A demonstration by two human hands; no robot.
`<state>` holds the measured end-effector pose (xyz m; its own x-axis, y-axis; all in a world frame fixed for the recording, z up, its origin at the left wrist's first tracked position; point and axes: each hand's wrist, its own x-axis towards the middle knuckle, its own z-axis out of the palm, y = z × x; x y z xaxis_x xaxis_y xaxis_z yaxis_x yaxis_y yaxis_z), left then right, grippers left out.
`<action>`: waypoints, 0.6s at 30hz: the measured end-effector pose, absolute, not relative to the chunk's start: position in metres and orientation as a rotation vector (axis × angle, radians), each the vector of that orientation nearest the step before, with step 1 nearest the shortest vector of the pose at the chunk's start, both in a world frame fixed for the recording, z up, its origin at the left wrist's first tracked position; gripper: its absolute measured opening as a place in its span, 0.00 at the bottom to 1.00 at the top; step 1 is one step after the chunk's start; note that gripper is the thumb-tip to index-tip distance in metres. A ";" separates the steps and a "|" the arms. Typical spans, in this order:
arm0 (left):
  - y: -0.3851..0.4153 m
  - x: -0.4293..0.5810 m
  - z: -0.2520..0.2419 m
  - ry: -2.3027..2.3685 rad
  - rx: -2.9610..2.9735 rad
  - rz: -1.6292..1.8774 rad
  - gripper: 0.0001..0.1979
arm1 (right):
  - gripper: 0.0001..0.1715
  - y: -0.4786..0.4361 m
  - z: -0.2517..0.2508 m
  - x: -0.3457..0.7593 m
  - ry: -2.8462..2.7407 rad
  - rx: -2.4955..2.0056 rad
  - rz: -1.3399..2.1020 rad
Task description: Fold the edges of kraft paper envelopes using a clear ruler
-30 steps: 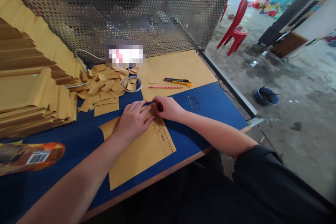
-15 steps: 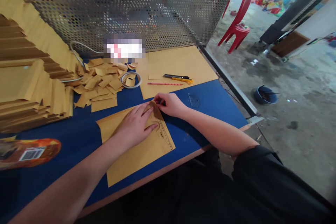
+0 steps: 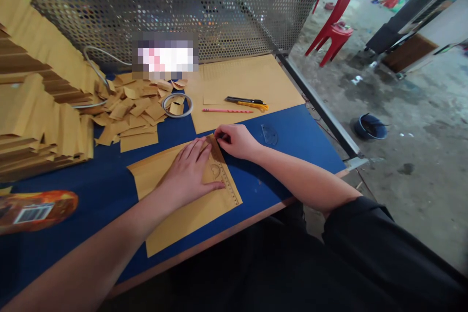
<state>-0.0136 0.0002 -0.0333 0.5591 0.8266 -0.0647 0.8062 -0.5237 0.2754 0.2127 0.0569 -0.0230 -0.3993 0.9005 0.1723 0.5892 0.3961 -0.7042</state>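
A brown paper sheet (image 3: 190, 219) lies on the blue tabletop (image 3: 300, 141) in front of me. A clear triangular ruler (image 3: 228, 190) rests along its right edge. My left hand (image 3: 190, 170) lies flat on the sheet and ruler, fingers stretched out. My right hand (image 3: 237, 140) sits at the sheet's top right corner, by the ruler's tip, with fingers curled and pinched together. What they hold is hidden.
Behind lie a pink pencil (image 3: 226, 110) and a yellow utility knife (image 3: 248, 103) on a larger brown sheet (image 3: 248, 80). A tape ring (image 3: 177, 106), paper scraps (image 3: 135, 112), stacked brown paper (image 3: 36, 122), a clear protractor (image 3: 269, 134), an orange packet (image 3: 32, 209) and a mesh panel (image 3: 183, 5) surround them.
A dark tool seen in my right hand a second ago no longer shows. Both hands stayed at the sheet's corner, and my left hand has flattened over the ruler.
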 end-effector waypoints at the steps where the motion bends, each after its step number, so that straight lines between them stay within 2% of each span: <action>1: 0.000 -0.014 -0.034 1.349 2.525 0.114 0.62 | 0.12 0.057 -0.020 0.213 -2.125 -1.273 0.718; 6: -0.001 -0.015 -0.036 1.355 2.545 0.128 0.61 | 0.14 0.057 0.014 0.244 -2.281 -1.440 0.376; 9: -0.001 -0.014 -0.034 1.365 2.551 0.100 0.63 | 0.16 0.052 0.034 0.285 -2.335 -1.855 0.169; 13: -0.001 -0.013 -0.034 1.363 2.549 0.090 0.64 | 0.28 0.038 0.033 0.328 -2.343 -2.216 0.170; 18: 0.001 -0.012 -0.034 1.370 2.534 0.057 0.66 | 0.23 0.039 0.017 0.340 -2.329 -2.152 0.268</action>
<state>-0.0123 0.0006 -0.0340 0.5546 0.8275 -0.0881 0.8172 -0.5217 0.2449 0.3396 0.0387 0.0174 -0.0851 0.9860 -0.1437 0.9929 0.0718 -0.0952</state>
